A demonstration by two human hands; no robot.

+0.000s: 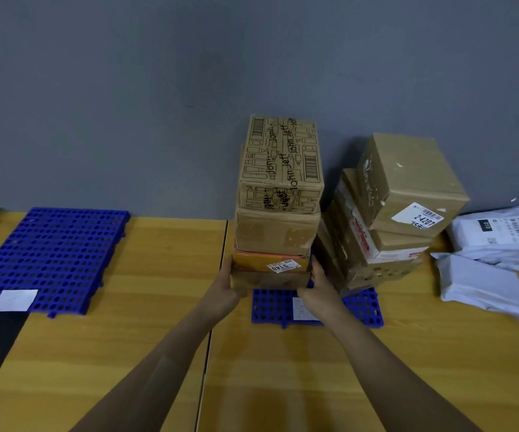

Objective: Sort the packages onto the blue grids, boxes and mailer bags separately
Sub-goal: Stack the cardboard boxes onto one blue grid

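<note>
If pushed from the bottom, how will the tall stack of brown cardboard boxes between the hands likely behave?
Probably top-heavy: the tall cardboard stack is narrow, and the left hand and right hand press only its lowest boxes. The printed brown carton on top is unheld, so it may slide or tip. Boxes look stiff.

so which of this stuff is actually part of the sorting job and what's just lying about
Job:
held box stack, between left hand and right hand
second box stack
mailer bags
left grid
right grid

Lying about:
table
wall
paper slip
</note>
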